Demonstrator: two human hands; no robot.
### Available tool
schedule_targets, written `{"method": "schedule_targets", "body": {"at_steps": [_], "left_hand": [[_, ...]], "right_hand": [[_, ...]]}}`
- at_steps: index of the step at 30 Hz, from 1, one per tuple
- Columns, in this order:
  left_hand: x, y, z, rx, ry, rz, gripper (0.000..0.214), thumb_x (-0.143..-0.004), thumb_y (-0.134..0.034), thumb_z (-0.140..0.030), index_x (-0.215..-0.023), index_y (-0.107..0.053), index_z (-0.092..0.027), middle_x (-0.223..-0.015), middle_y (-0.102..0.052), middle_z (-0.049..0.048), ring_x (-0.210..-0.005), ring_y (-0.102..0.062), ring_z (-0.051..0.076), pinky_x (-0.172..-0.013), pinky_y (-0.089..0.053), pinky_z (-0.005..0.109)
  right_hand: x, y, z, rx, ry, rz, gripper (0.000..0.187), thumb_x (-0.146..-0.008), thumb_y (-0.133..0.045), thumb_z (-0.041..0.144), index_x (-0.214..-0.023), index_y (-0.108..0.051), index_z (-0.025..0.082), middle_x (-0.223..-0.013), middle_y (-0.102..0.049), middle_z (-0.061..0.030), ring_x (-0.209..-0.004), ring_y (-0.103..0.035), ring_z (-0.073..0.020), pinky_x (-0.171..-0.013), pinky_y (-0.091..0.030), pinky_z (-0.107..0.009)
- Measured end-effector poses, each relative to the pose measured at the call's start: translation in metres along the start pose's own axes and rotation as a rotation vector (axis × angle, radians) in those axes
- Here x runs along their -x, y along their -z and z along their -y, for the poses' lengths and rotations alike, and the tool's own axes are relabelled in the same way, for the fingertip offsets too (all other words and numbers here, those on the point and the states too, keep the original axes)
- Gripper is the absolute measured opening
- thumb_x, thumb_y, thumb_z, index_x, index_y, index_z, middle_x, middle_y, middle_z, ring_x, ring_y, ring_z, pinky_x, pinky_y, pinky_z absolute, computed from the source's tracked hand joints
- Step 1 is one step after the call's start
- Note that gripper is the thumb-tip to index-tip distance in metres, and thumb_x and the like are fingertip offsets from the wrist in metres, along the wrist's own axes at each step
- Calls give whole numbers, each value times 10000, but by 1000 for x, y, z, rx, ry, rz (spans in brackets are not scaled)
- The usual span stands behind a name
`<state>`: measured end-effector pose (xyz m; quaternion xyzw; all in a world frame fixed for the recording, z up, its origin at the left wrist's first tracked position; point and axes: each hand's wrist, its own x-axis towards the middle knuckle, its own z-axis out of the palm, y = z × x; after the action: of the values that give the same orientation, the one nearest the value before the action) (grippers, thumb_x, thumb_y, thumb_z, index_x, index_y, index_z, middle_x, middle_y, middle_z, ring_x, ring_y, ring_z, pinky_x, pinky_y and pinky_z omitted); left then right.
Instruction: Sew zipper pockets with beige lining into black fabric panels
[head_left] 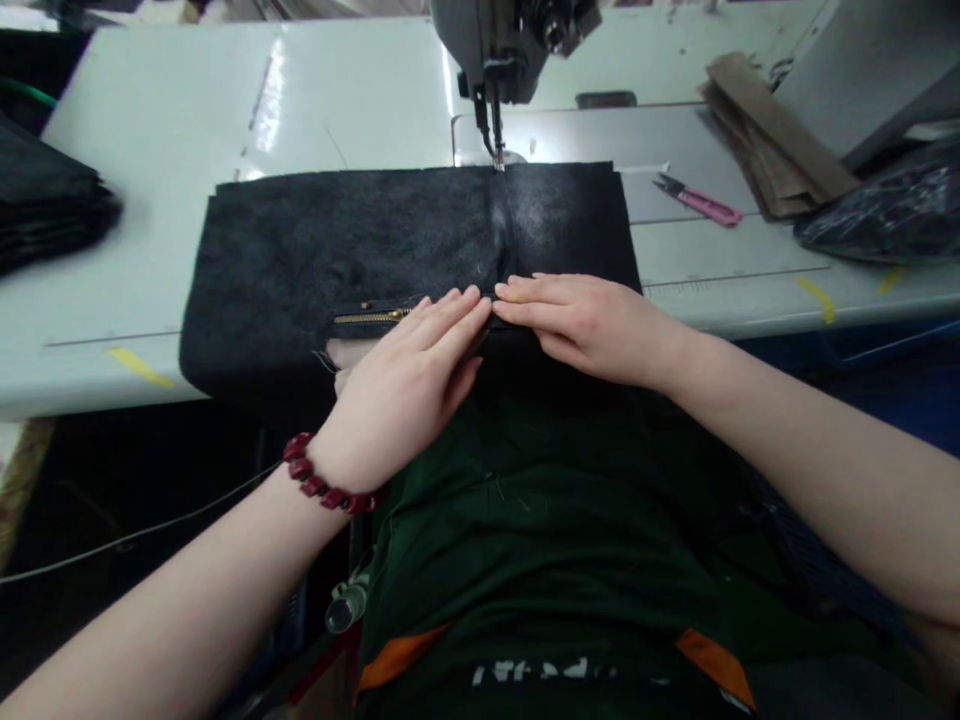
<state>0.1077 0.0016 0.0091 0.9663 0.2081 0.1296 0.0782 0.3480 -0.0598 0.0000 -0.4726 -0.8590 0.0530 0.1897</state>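
A black leather-like panel lies across the sewing machine bed, its front edge hanging over the table edge. My left hand rests on it with fingers stretched out, partly covering a brass zipper and a pale cloth piece under the zipper. Opposite it, my right hand lies flat on the same panel, fingertips almost meeting the left ones beside a raised vertical seam. The sewing machine's needle and presser foot stand at the panel's far edge, in line with that seam.
Pink thread snips lie right of the panel. Brown strips and a plastic-wrapped dark bundle sit farther right. A stack of black pieces is at the left. The machine head overhangs the back.
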Motion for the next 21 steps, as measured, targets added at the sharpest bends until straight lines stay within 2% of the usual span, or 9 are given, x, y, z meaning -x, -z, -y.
{"method": "schedule_targets", "body": {"at_steps": [3,6,10,12,17,21], "left_hand": [[6,-10,4,-10,-17,-33,514,-994,-445,-183,-1503,-381,-147,-1560,-387,118,-1445,-375,237,-1219,-324,470],[9,-11,3,-33,-26,-54,523,-989,-438,-166,-1508,-376,-166,-1558,-390,113,-1445,-375,243,-1213,-332,486],[7,-10,0,-68,-17,-47,543,-979,-439,-149,-1517,-368,-176,-1552,-404,106,-1439,-385,257,-1205,-343,496],[6,-10,1,-75,-18,-31,570,-972,-447,-149,-1531,-346,-195,-1555,-400,103,-1437,-388,267,-1200,-347,511],[6,-9,1,-85,-23,-24,579,-963,-466,-152,-1530,-355,-190,-1550,-407,109,-1428,-401,267,-1200,-350,490],[6,-7,1,-87,-17,-10,577,-953,-482,-149,-1519,-375,-172,-1548,-408,114,-1426,-404,257,-1213,-329,464]], "right_hand": [[1,-3,3,-43,-38,-42,475,-931,-460,75,-1371,-571,217,-1454,-553,-70,-1347,-513,-205,-1148,-402,-487],[3,-3,5,-87,-89,-90,461,-936,-451,85,-1337,-598,260,-1422,-586,-23,-1337,-522,-191,-1166,-378,-482],[13,4,6,-104,-292,-330,412,-954,-409,121,-1251,-659,258,-1276,-681,-29,-1220,-609,-220,-1082,-465,-448],[20,7,8,-84,-390,-401,386,-952,-410,143,-1197,-687,250,-1187,-709,-51,-1134,-644,-257,-1009,-505,-461],[34,6,18,19,-365,-287,345,-928,-447,145,-1149,-695,240,-1165,-709,-60,-1096,-636,-287,-990,-468,-499],[38,3,23,48,-348,-275,343,-932,-444,135,-1164,-680,227,-1197,-700,-68,-1121,-627,-272,-988,-457,-478]]}}
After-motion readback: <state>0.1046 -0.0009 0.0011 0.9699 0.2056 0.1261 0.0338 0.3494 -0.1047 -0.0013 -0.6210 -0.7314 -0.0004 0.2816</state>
